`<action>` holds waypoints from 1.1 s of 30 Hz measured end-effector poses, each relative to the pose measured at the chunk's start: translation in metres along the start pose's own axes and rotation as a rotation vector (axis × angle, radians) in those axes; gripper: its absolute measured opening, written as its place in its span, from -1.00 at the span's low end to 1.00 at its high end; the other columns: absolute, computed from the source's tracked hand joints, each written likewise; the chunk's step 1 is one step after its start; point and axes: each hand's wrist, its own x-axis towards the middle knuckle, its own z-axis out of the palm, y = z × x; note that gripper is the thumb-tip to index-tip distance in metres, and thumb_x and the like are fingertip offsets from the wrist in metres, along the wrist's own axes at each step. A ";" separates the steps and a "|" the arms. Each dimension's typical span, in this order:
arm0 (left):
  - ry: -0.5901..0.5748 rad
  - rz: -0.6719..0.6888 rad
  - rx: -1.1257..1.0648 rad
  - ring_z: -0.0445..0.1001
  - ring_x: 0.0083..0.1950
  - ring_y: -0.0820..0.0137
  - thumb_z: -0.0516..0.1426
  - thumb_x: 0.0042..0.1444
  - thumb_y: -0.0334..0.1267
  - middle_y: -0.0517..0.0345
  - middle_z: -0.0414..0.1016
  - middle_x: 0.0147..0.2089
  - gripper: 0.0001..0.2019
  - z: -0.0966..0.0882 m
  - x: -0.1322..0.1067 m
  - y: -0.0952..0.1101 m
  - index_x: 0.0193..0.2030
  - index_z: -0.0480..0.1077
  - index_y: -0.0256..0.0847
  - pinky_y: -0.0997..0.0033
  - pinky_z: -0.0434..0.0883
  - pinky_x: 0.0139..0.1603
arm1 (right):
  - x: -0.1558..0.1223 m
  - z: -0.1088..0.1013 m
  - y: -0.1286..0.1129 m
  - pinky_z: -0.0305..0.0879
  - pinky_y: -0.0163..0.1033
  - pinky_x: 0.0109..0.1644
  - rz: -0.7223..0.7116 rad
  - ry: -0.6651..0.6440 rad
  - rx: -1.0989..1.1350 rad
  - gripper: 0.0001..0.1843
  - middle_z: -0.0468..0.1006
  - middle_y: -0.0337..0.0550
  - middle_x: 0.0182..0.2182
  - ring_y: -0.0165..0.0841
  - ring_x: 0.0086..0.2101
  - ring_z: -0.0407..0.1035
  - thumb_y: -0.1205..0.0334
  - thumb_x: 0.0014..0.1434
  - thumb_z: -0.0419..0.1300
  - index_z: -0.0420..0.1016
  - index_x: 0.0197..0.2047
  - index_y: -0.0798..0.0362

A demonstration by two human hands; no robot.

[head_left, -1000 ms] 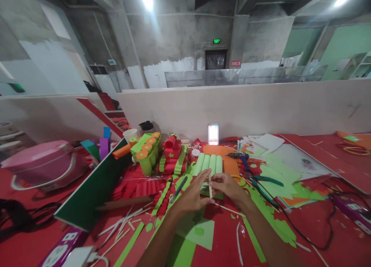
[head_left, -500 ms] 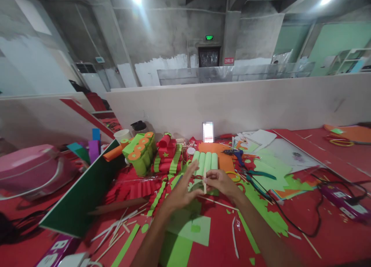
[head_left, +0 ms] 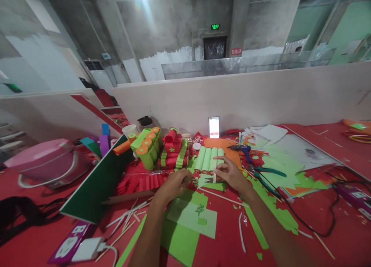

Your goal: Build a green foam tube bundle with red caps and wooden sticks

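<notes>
On the red table (head_left: 223, 245), the left hand (head_left: 175, 186) curls beside the red paper (head_left: 149, 181); whether it grips anything cannot be told. The right hand (head_left: 232, 175) pinches, thumb against fingers, near the row of pale green rolls (head_left: 206, 159). In that pinch is the thin stick (head_left: 215, 173). The step seems to be positioning it; the next move likely calls for a light, steady hold.

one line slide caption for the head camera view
Right hand holding a thin pale stick near four light green rolls, left hand close by, over a red table strewn with paper scraps.
</notes>
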 end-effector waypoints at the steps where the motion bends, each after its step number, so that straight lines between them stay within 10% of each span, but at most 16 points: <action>1: -0.039 0.022 0.008 0.43 -0.14 0.31 0.05 0.11 -0.35 0.07 0.48 -0.16 -0.80 0.003 0.000 0.002 -0.16 0.44 -0.16 0.43 0.32 -0.15 | 0.000 -0.003 -0.002 0.43 -0.22 -0.32 -0.019 0.018 -0.022 -0.52 0.44 -0.31 -0.48 -0.39 -0.46 0.39 0.13 0.02 0.26 0.32 0.03 -0.02; 15: -0.181 0.156 0.144 0.38 -0.18 0.37 -0.01 0.21 -0.24 0.15 0.41 -0.22 -0.83 0.026 0.007 0.018 -0.33 0.37 -0.15 0.47 0.24 -0.23 | -0.011 -0.115 -0.014 0.23 -0.38 -0.49 -0.058 0.435 -0.044 -0.46 0.46 -0.29 -0.44 -0.45 -0.52 0.32 0.11 -0.06 0.29 0.27 0.00 -0.02; 25: -0.159 0.178 0.206 0.36 -0.20 0.34 -0.12 0.25 -0.29 0.10 0.40 -0.21 -0.77 0.024 0.004 0.018 -0.25 0.35 -0.16 0.43 0.20 -0.28 | -0.015 -0.100 0.005 0.24 -0.36 -0.53 0.294 -0.066 -0.372 -0.66 0.49 -0.29 -0.49 -0.47 -0.63 0.30 0.29 0.05 0.10 0.19 -0.07 0.02; 33: -0.122 0.172 0.177 0.35 -0.27 0.37 -0.12 0.23 -0.30 0.13 0.40 -0.27 -0.76 0.019 0.004 0.019 -0.31 0.34 -0.18 0.45 0.16 -0.34 | -0.011 -0.103 0.012 0.17 -0.35 -0.48 0.222 -0.013 -0.822 -0.75 0.46 -0.28 -0.55 -0.40 -0.56 0.36 0.32 0.09 0.06 0.28 -0.11 0.08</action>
